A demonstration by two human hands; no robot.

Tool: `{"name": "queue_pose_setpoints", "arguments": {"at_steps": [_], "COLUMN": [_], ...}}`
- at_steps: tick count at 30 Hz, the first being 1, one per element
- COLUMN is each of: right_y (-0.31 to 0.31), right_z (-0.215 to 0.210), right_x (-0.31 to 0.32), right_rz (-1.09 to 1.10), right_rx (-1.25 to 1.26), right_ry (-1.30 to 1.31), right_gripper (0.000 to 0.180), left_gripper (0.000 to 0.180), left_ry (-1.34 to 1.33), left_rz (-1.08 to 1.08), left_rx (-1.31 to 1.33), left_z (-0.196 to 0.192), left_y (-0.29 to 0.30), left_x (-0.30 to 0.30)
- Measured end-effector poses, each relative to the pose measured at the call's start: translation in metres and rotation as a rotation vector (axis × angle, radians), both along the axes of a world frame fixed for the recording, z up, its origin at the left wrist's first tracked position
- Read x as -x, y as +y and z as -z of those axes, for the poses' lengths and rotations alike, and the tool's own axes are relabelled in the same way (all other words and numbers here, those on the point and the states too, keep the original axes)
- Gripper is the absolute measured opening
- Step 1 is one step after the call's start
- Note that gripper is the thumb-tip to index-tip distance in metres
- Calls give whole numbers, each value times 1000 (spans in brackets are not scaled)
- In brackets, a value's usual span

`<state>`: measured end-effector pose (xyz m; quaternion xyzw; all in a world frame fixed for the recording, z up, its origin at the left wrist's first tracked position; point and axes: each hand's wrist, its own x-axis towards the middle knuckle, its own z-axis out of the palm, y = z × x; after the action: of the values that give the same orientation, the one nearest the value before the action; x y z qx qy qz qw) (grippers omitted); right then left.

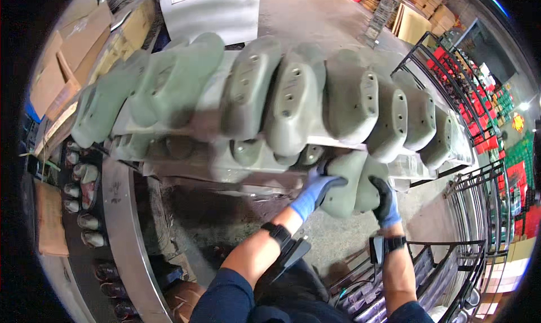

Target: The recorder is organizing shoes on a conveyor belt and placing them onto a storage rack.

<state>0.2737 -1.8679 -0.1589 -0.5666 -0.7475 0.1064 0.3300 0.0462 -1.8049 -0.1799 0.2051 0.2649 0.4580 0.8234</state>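
Two grey-green lasts (342, 186) are held side by side in front of the body, just below the near edge of the upper row (293, 97); the left hand (321, 190) curls round the outer side of one, thumb laid over its top, while the right hand (387, 202) clasps the outer side of the other, so that the two seem squeezed together between the gloves; the fingers underneath are hidden, and I cannot tell how far they wrap. The surfaces look smooth, so a slackening of either palm could let one last slide off its neighbour and drop to the floor (265, 221); uneven pressure might also twist the pair apart at the seam between them. Their far ends overlap the shelf edge in this view, and contact there cannot be judged; a lift made too close could knock the upper row, whose pieces stand crowded and near the rim, or clip the lower row (246, 152) beneath; on the right, the black rail (448, 243) lies near the forearm, and a wide swing of the elbow could catch it.
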Motion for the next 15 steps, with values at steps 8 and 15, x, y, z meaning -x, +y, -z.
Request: {"name": "queue_pose_setpoints", "arguments": {"at_steps": [8,15], "right_y": [90,-46], "right_z": [47,171], "right_x": [-48,109], "right_rz": [275,187], "right_rx": [164,863], "right_ry": [454,937], "right_gripper": [36,28], "left_gripper": [44,50], "left_ry": [1264,993], "left_rz": [147,-297], "left_rx": [-555,-297], "left_z": [-42,126], "left_y": [58,-167], "left_x": [-39,171]}}
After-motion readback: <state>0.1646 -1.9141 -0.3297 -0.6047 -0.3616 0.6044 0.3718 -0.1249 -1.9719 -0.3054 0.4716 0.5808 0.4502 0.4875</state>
